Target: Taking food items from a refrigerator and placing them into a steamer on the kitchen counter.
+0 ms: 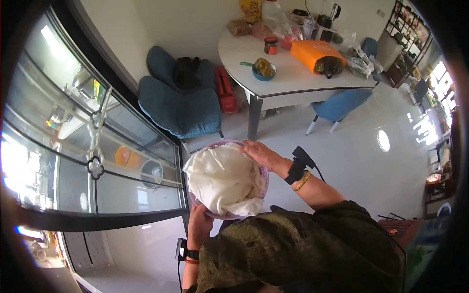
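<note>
A round purple plastic basket (266,185) is held before my body, just right of the glass door's edge. White cloth (223,175) is heaped in it and covers whatever may lie beneath. My left hand (200,221) grips the near left part of the rim, its fingers partly hidden under the basket. On the far right side, my right hand (264,155) grips the rim with its fingertips against the cloth. Both wrists carry black straps with small devices and cables.
A framed glass door (146,216) stands close on the left. Beyond are blue chairs (179,106), one bearing a dark item, and a white table (238,55) with a bowl (264,73), a jar (271,45) and an orange bag (311,53). Another blue chair (340,104) stands beside the table.
</note>
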`<state>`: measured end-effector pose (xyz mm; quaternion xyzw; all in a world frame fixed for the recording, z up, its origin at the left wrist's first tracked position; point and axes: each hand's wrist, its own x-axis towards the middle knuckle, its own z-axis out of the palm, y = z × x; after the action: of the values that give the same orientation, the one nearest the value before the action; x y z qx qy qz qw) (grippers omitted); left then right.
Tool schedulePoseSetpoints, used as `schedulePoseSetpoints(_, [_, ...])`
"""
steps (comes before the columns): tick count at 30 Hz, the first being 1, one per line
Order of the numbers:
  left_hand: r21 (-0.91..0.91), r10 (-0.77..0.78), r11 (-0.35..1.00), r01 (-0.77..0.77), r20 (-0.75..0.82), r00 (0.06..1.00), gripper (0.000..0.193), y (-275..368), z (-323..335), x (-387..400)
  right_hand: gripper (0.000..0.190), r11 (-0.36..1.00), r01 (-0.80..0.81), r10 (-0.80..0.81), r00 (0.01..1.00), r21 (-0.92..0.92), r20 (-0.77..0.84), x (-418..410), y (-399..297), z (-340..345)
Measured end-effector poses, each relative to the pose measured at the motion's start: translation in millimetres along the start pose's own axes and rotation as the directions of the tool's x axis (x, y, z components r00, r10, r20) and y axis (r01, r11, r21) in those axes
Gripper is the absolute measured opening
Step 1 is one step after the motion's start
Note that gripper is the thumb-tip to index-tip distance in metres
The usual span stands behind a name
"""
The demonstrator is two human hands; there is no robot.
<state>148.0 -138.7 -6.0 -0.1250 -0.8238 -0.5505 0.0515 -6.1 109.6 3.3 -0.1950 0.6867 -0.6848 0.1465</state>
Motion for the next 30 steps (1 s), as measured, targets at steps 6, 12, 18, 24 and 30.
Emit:
schedulePoseSetpoints(6, [0.094, 0.013, 0.995, -0.021, 0.082, 0.997, 0.028, -30, -10, 12, 0.055, 0.997, 0.069, -0.072, 0.985, -0.028, -0.156, -1, 16, 5])
schedulePoseSetpoints(12, [-0.355, -0.045, 0.933, 0.059, 0.048, 0.998, 0.024, -111, 12, 47, 0.054, 0.998, -0.05, 0.046, 0.987, -0.023, -0.154, 15, 56, -17])
schedulePoseSetpoints(18, [-0.825, -0.153, 0.526, 0.209, 0.15, 0.977, 0.023, -134, 8, 46, 0.051, 0.978, 0.133, -0.104, 0.979, 0.162, -0.177, 6, 62, 2])
schedulePoseSetpoints(24, [-0.899, -0.333, 0.217, 0.379, 0.297, 0.895, 0.04, -118, 8, 53, 0.048, 0.986, 0.07, -0.023, 0.956, 0.15, -0.294, 5, 85, -14])
schedulePoseSetpoints(30, [-0.311, 0.115, 0.946, -0.086, 0.074, 0.991, 0.032, -166, 9, 47, 0.028, 0.963, 0.099, 0.043, 0.862, 0.251, -0.506, 15, 103, -54])
